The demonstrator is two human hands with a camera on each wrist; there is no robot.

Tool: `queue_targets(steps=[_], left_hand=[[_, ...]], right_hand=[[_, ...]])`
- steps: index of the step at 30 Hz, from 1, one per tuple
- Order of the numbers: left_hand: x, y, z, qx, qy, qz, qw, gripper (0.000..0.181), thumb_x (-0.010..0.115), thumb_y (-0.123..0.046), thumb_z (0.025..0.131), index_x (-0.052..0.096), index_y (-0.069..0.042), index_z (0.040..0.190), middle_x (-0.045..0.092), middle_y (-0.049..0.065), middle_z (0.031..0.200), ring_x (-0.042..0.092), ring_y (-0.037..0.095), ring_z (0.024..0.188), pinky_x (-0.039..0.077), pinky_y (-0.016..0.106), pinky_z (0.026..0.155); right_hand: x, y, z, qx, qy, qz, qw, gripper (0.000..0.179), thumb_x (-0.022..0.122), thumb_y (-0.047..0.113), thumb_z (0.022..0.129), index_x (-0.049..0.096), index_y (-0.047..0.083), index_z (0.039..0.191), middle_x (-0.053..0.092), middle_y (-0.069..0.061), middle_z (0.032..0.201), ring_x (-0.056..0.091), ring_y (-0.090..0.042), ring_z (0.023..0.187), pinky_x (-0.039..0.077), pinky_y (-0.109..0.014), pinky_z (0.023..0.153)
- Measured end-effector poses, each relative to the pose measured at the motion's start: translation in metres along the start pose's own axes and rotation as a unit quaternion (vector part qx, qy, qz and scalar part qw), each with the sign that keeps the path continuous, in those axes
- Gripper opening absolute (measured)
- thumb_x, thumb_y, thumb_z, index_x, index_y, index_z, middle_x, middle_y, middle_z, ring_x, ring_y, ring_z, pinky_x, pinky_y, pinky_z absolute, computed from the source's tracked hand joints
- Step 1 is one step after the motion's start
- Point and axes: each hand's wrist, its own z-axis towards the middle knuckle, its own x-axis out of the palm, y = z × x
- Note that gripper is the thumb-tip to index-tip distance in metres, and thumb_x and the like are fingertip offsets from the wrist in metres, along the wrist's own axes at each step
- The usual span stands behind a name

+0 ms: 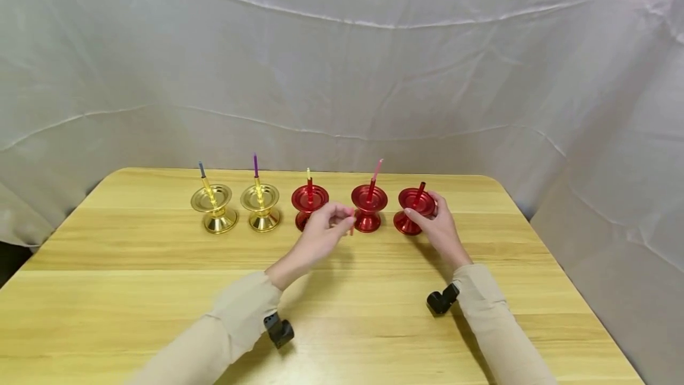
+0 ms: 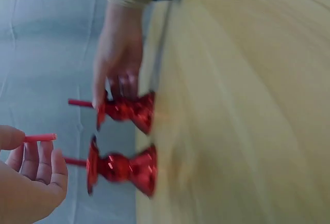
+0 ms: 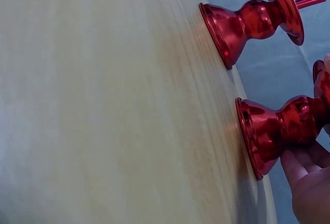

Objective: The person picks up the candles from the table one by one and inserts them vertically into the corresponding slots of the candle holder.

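My left hand (image 1: 324,229) pinches a short pinkish-red candle (image 1: 352,223) between thumb and fingers, in front of the middle of the row. In the left wrist view that candle (image 2: 40,138) points away from the fingertips. My right hand (image 1: 439,227) grips the rightmost red candle holder (image 1: 408,223) by its dish and stem; its tube (image 1: 420,192) shows no candle. Left of it stands a red holder (image 1: 369,221) with a pink candle (image 1: 377,167). Another red holder (image 1: 302,219), partly behind my left hand, bears a pale yellow candle (image 1: 308,173).
Two gold candle holders stand at the left of the row: one (image 1: 265,219) with a purple candle (image 1: 255,164), the other (image 1: 219,221) with a blue candle (image 1: 201,169). All are near the back edge of the wooden table (image 1: 352,325). Behind hangs a pale cloth (image 1: 342,76).
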Motion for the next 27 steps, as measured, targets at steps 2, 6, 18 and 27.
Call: queue_targets(steps=[2,6,18,27], left_hand=[[0.01,-0.005,0.007,0.009,0.004,-0.007,0.9999,0.012,0.057,0.003,0.094,0.057,0.008,0.105,0.062,0.018,0.097,0.06,0.029,0.086,0.052,0.029,0.075],[0.03,-0.012,0.022,0.022,0.01,-0.02,0.9995,0.012,0.055,0.002,0.095,0.056,0.008,0.106,0.061,0.019,0.099,0.059,0.035,0.091,0.05,0.028,0.076],[0.077,-0.025,0.072,0.042,-0.012,0.008,0.999,0.015,0.054,0.0,0.097,0.059,0.004,0.111,0.063,0.014,0.104,0.059,0.021,0.097,0.049,0.021,0.084],[0.098,-0.025,0.103,0.056,-0.032,0.01,0.9979,0.015,0.055,-0.004,0.098,0.061,0.0,0.111,0.064,0.009,0.103,0.059,0.016,0.094,0.047,0.018,0.084]], right_hand=[[0.001,0.0,0.0,-0.001,0.003,0.002,1.0,0.086,0.07,0.03,0.089,0.017,0.005,0.152,0.034,-0.024,0.147,0.037,-0.034,0.133,0.032,-0.044,0.11],[0.002,-0.001,0.0,-0.003,0.005,0.01,0.9999,0.086,0.069,0.029,0.09,0.015,0.005,0.153,0.034,-0.024,0.148,0.035,-0.034,0.135,0.032,-0.044,0.11],[0.004,-0.002,0.0,-0.008,0.003,0.025,0.9997,0.084,0.069,0.028,0.09,0.017,0.003,0.151,0.037,-0.025,0.144,0.039,-0.033,0.131,0.034,-0.043,0.109],[0.003,-0.001,0.002,-0.019,0.0,0.019,0.9996,0.082,0.069,0.026,0.09,0.018,0.002,0.15,0.038,-0.024,0.143,0.039,-0.032,0.13,0.033,-0.043,0.109]])
